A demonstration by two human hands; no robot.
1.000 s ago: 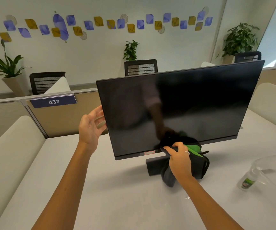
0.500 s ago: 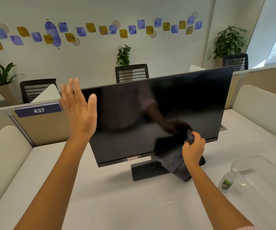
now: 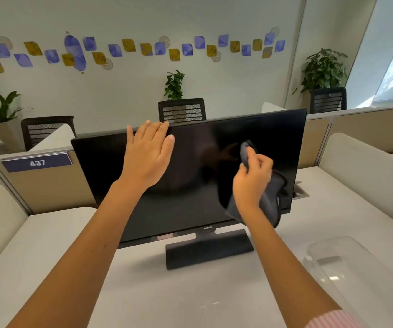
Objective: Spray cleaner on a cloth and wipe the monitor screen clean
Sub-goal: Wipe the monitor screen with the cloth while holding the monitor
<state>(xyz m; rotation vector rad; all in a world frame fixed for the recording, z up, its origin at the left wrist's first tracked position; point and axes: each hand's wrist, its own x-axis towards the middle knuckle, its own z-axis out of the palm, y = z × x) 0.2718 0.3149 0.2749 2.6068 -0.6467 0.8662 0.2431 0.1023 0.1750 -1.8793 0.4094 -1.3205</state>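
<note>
From the head view, my left hand (image 3: 148, 154) is spread flat with the fingers together, its fingertips reaching the top edge of the monitor (image 3: 124, 181); whether the palm touches the glass I cannot tell. My right hand (image 3: 253, 179) is curled tight around a dark grey cloth (image 3: 270, 204), bunched between thumb and fingers and held up against the right part of the dark screen. The loose end of the cloth hangs below my wrist and covers the monitor's lower right corner. My forearms hide part of the screen's lower edge and one end of the stand's base (image 3: 208, 250), which sits on the white desk (image 3: 48, 245). Dim reflections of my arms show in the glass, too faint to read clearly. Near the right edge, a clear plastic container (image 3: 346, 263) lies on the desk, partly cut off. At its left side sits something pale and see-through that I cannot make out. A striped pink sleeve (image 3: 330, 319) shows at the bottom edge.
</note>
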